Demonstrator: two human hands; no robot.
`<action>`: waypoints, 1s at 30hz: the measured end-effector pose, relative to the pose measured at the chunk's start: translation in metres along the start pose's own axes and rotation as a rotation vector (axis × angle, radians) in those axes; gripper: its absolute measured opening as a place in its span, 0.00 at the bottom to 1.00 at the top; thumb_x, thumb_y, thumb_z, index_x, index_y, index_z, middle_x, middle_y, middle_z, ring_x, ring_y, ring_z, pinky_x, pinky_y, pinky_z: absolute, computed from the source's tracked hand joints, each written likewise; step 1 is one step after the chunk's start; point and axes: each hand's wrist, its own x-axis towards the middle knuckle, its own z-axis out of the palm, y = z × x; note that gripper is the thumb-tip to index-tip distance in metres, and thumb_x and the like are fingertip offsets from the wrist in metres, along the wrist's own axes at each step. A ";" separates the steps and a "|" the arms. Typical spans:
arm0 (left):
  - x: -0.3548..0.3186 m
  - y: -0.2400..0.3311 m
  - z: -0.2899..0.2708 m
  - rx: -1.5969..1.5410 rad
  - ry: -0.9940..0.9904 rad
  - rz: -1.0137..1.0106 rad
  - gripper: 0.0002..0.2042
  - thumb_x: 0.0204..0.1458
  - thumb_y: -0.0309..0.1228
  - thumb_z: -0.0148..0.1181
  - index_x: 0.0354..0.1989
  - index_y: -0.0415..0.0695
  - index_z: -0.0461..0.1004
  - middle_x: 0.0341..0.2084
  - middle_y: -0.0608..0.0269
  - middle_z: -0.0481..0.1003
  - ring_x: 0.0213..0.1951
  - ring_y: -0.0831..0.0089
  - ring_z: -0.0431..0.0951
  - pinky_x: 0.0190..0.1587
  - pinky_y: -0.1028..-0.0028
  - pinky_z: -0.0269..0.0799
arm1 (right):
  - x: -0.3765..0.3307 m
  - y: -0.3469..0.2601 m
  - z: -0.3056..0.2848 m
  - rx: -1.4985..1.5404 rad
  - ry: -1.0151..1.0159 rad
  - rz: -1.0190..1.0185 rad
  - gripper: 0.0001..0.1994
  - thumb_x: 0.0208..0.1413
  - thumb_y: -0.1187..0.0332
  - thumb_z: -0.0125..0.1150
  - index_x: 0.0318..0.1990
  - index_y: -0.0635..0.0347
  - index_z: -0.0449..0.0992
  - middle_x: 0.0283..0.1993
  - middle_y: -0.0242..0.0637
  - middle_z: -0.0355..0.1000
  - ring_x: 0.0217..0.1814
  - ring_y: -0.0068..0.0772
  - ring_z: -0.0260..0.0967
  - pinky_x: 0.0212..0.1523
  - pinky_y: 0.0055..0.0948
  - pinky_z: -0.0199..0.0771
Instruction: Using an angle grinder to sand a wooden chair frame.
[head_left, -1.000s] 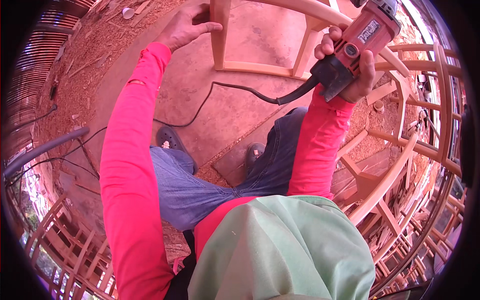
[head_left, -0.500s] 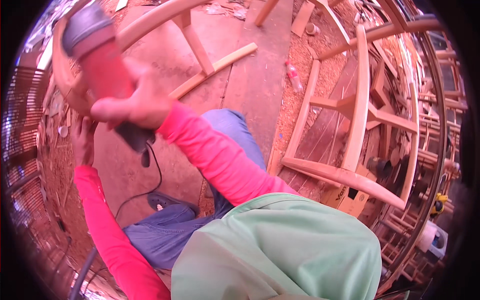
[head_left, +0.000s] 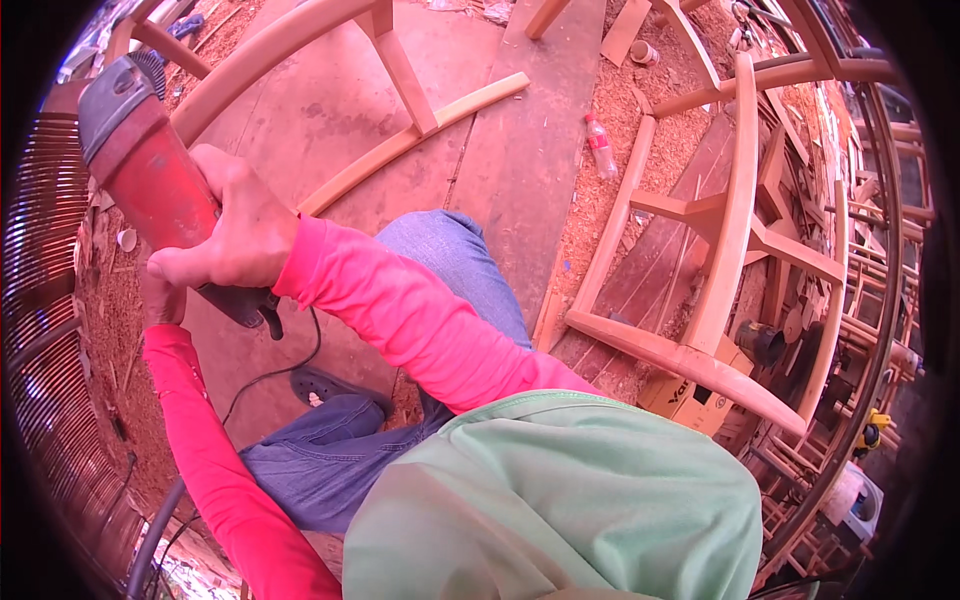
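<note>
My right hand [head_left: 240, 225] is wrapped round the red body of an angle grinder [head_left: 160, 180]. Its dark grey head points to the upper left, and a ridged disc edge shows beside it. A black cord trails from its rear end. Close under the grinder is my left hand [head_left: 163, 298], its fingers hidden behind the tool and my right thumb, so what it touches cannot be seen. The grinder's head overlaps one end of a bare wooden chair frame [head_left: 270, 62], which has a curved rail and lies on the boards ahead of me.
Another wooden chair frame [head_left: 722, 230] stands at the right, beside a cardboard box [head_left: 690, 400]. A red-capped plastic bottle [head_left: 600, 148] and a paper cup [head_left: 645, 53] lie among sawdust. The power cord [head_left: 275, 372] crosses the floor by my shoe [head_left: 340, 388]. Slatted panels [head_left: 45, 250] line the left.
My right hand and the grinder have shifted left and slightly down. My left hand, whose fingers showed against the wood earlier, is now mostly covered. The view has tilted a little.
</note>
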 end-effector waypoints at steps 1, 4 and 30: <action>0.003 0.002 0.006 -0.004 -0.006 0.001 0.17 0.66 0.36 0.62 0.57 0.39 0.76 0.49 0.61 0.78 0.50 0.69 0.79 0.54 0.66 0.76 | 0.001 -0.001 -0.003 0.000 -0.005 0.009 0.29 0.38 0.64 0.81 0.48 0.66 0.74 0.39 0.34 0.72 0.41 0.26 0.71 0.45 0.29 0.74; 0.008 0.004 0.024 -0.035 -0.024 0.007 0.18 0.65 0.37 0.63 0.58 0.39 0.76 0.49 0.60 0.78 0.50 0.69 0.78 0.54 0.66 0.76 | 0.001 -0.003 -0.013 -0.011 -0.012 0.014 0.30 0.39 0.64 0.81 0.50 0.66 0.75 0.40 0.34 0.73 0.42 0.26 0.71 0.46 0.30 0.74; 0.052 0.113 0.158 -0.193 0.265 0.150 0.21 0.61 0.42 0.67 0.56 0.41 0.76 0.43 0.67 0.77 0.45 0.79 0.74 0.50 0.73 0.70 | -0.002 -0.049 -0.064 -0.023 0.110 0.166 0.18 0.59 0.64 0.70 0.45 0.72 0.75 0.36 0.45 0.79 0.29 0.38 0.82 0.30 0.38 0.86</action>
